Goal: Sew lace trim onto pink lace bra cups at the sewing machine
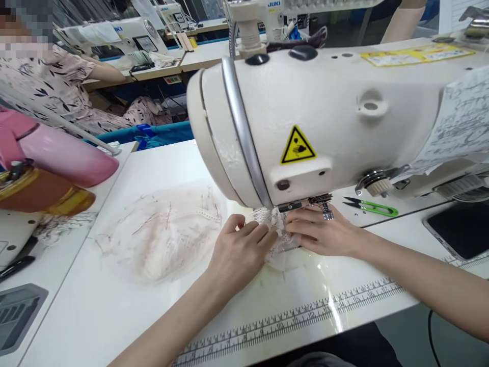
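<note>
White lace (281, 232) is pinched by the curled left hand (243, 244) and touched by the flattened right hand (330, 233) beneath the sewing machine (324, 109).

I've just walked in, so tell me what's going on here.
A person is handling lace at a sewing machine. The left hand is curled at its left side; the right hand lies flatter at its right. Sheer cloth lies on the table to the left, green snips and a phone to the right.
</note>
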Available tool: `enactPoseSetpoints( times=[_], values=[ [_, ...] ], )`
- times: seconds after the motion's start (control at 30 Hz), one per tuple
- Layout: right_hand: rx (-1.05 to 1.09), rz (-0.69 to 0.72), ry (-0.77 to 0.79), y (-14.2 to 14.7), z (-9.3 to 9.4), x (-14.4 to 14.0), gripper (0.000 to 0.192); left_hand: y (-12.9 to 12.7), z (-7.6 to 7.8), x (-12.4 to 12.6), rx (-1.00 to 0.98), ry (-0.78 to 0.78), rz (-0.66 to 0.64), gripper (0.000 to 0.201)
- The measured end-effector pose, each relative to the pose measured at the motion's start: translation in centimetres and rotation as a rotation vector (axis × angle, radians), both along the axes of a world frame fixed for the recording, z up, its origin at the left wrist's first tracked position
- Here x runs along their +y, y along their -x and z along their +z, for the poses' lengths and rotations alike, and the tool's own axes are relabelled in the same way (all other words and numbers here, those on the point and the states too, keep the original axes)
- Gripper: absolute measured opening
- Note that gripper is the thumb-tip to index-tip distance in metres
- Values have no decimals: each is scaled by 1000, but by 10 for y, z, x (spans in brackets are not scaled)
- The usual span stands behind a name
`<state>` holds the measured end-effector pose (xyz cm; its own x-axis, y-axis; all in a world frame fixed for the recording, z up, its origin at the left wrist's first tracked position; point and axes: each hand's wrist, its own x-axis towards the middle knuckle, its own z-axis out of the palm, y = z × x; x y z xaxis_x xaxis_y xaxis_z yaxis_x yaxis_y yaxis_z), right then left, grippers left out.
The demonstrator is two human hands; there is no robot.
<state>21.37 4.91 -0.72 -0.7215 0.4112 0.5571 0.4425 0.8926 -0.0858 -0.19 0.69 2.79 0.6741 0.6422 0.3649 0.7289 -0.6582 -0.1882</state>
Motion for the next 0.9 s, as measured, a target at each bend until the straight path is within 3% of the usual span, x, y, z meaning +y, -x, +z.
enactPoseSetpoints(
  times=[0.07, 0.2, 0.33, 0.5, 0.77, 0.9],
  values=[
    [-39, -30, -36, 1, 0, -1, 22, 0, -2, -2, -7, -44, 1, 33],
    [-110, 37, -67, 4, -2, -1, 29, 1, -5, -2, -59, -72, -14, 27],
    [-114, 25, -75, 6, -5, -1, 30, 3, -17, 1, -87, 84, -71, 36],
    [-92, 21, -63, 8, 0, -1, 29, 8, -28, 3, -27, 223, -53, 54],
    [-112, 73, 7, 10, -7, -2, 20, 13, -25, 5, -23, 272, -21, 56],
    [-87, 58, -43, 9, -12, -2, 20, 13, -24, 5, -8, 282, -4, 59]
  ],
)
